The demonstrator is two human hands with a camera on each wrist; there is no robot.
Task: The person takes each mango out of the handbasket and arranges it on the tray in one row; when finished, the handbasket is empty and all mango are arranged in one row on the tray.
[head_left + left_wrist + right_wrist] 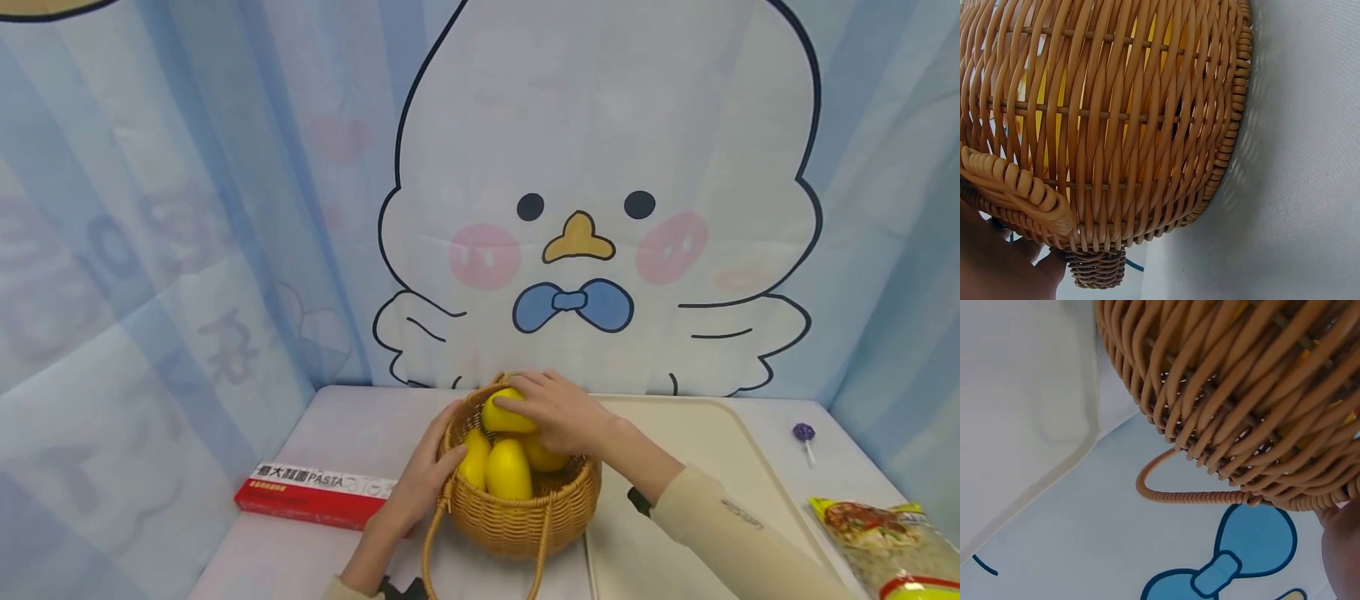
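A round wicker basket [510,525] with looped handles stands at the front middle of the table and holds several smooth yellow mangoes. My left hand [427,471] grips the basket's left rim, thumb over the edge and fingers along the outside. Over the basket's back part, my right hand [562,412] holds the topmost mango [506,414], fingers curled over it. Below it sit more fruit, among them a front mango [509,471]. Both wrist views show mostly woven basket wall [1110,125], with yellow showing through its gaps in the left one.
A red and white pasta box [315,496] lies left of the basket. To the right, a cream tray [697,467] stretches beneath my right forearm. Beyond it are a purple lollipop [804,432] and a clear food packet [881,542]. A cartoon-printed curtain [600,125] hangs behind the table.
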